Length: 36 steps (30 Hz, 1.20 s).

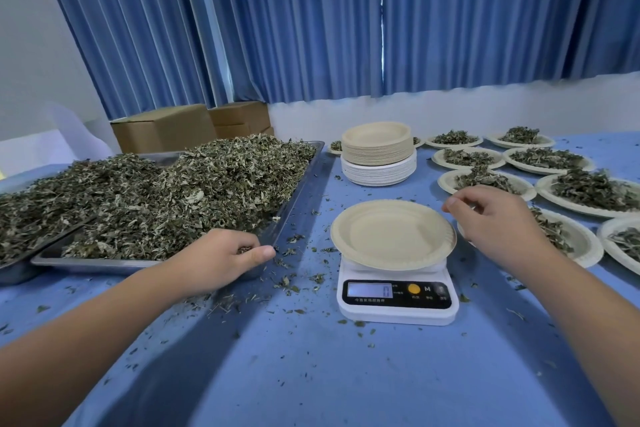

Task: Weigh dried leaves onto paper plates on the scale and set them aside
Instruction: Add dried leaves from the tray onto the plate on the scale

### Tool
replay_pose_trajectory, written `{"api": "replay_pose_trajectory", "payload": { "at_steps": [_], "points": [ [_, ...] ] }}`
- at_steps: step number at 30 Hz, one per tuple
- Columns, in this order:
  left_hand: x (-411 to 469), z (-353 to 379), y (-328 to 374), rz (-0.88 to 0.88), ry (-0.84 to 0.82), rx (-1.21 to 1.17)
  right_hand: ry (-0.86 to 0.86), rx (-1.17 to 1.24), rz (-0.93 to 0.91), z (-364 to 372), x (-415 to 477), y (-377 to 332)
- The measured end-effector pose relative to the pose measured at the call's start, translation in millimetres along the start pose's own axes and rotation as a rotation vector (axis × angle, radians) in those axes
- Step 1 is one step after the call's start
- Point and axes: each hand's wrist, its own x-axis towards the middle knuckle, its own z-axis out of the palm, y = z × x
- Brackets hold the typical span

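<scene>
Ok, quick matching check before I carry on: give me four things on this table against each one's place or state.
Things:
1. single plate
2. plate stack
3. metal tray
4. left hand

Place or state:
A. behind the scale
B. heaped with dried leaves
C. empty, on the scale
D. grips some leaves

Pairs: 1-C, 2-A, 3-B, 4-D

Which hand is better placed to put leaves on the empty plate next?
Left: the left hand grips leaves at the tray; the right hand hovers empty beside the plate.
</scene>
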Motion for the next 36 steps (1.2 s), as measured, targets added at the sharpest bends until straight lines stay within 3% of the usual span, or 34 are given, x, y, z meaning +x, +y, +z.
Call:
{"api": "replay_pose_trajectory", "payload": {
  "at_steps": [7, 13, 21, 24, 28, 32, 36],
  "points": [
    [21, -6, 13, -0.106, 0.041, 0.027, 0.000, -0.002, -0.005, 0, 1, 1],
    [60, 7, 89, 0.011, 0.332, -0.173, -0.002, -0.014, 0.025, 2, 0, 2],
    [84, 46, 169, 0.180, 0.106, -0.442, 0.028, 0.016, 0.036, 0, -2, -2],
    [79, 50, 166, 0.232, 0.015, -0.366, 0.021, -0.001, 0.024, 0, -1, -3],
    [69, 40, 145, 0.300, 0.110, -0.281, 0.034, -0.005, -0.015, 2, -3, -4],
    [69, 15, 92, 0.169, 0.219, -0.014, 0.047, -0.025, -0.056, 4, -5, -11],
    [71, -3, 34, -0.043, 0.238, 0.101, 0.032, -0.044, -0.085, 5, -9, -16]
  ]
}}
